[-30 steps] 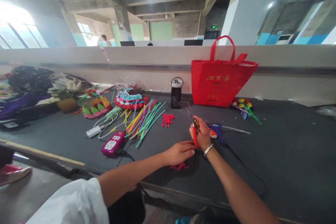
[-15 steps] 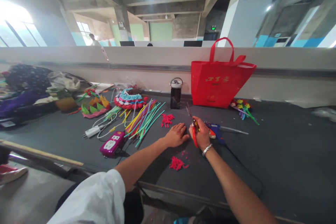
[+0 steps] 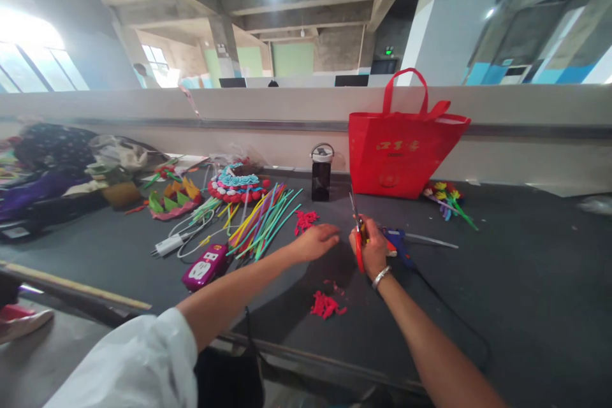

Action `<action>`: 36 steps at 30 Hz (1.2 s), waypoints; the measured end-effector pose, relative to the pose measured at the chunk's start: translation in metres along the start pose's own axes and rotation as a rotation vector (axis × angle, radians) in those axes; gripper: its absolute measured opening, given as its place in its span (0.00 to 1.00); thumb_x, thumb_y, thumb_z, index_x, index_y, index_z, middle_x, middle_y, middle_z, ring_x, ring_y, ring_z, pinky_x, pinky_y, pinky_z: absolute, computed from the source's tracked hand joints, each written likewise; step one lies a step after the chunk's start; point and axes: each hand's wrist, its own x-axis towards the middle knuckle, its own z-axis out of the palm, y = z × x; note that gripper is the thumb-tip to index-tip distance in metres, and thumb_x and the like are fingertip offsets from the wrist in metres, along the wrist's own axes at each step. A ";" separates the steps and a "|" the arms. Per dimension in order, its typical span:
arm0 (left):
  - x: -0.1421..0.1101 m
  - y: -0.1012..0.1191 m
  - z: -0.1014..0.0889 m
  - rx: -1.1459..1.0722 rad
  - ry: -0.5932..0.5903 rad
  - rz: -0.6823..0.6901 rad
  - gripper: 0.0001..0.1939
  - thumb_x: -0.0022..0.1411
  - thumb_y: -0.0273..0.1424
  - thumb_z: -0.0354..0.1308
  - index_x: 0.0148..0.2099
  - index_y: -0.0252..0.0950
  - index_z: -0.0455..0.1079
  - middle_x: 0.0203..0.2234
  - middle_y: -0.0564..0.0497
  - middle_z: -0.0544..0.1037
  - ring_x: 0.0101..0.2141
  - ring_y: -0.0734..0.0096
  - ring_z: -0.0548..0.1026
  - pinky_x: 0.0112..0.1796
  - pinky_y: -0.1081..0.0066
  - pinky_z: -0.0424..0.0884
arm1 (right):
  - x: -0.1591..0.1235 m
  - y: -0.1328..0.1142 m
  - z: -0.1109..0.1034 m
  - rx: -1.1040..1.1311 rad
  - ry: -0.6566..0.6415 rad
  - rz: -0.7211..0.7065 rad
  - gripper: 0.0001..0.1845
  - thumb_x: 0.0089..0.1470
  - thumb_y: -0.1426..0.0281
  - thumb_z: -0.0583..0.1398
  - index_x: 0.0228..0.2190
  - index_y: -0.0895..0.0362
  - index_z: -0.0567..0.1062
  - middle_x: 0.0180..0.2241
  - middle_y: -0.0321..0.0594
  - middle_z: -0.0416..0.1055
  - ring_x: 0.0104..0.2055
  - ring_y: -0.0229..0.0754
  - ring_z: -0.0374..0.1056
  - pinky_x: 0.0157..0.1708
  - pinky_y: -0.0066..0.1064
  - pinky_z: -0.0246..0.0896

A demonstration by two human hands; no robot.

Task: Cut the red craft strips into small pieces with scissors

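My right hand [image 3: 371, 247] is wrapped round a pair of red-handled scissors [image 3: 360, 251], whose blades point away toward the bottle. Just left of it, my left hand [image 3: 319, 242] hovers with fingers stretched out and nothing visible in it. Beyond that hand lies a small pile of red pieces [image 3: 306, 221]. A second heap of red pieces [image 3: 327, 305] sits nearer the table's front edge. To the right of the scissors, a blue glue gun [image 3: 400, 246] with a clear stick in its back lies partly hidden behind my right hand.
A red bag [image 3: 406, 153] and a dark bottle [image 3: 321, 175] stand at the back. Left are colourful pipe cleaners [image 3: 268, 220], a purple power socket [image 3: 205, 268], a white charger [image 3: 168, 244] and a beaded craft piece [image 3: 238, 183]. Pipe-cleaner flowers [image 3: 448, 196] lie right of the bag.
My left hand has lifted slightly from the table, its fingers now straighter. The right hand with the scissors has barely moved. The distant person has shifted left.
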 end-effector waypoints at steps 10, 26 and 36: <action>0.036 -0.021 0.068 0.334 -0.255 -0.077 0.26 0.65 0.38 0.50 0.61 0.30 0.61 0.61 0.32 0.61 0.63 0.47 0.57 0.60 0.49 0.52 | 0.001 0.006 -0.002 -0.001 0.029 0.040 0.18 0.52 0.70 0.55 0.46 0.57 0.72 0.42 0.45 0.76 0.40 0.44 0.73 0.42 0.37 0.68; -0.109 0.031 -0.048 0.152 -0.171 -0.257 0.29 0.68 0.44 0.44 0.66 0.37 0.56 0.65 0.42 0.58 0.64 0.59 0.56 0.62 0.57 0.53 | -0.002 0.001 -0.003 0.044 -0.017 0.106 0.19 0.51 0.69 0.56 0.46 0.57 0.72 0.34 0.40 0.75 0.29 0.40 0.70 0.33 0.32 0.66; -0.108 0.046 0.012 0.079 -0.173 -0.082 0.21 0.67 0.31 0.47 0.61 0.38 0.63 0.57 0.42 0.70 0.57 0.65 0.67 0.56 0.62 0.63 | 0.000 -0.002 -0.004 0.061 -0.087 0.076 0.18 0.51 0.70 0.56 0.45 0.56 0.72 0.36 0.41 0.75 0.32 0.42 0.71 0.35 0.33 0.67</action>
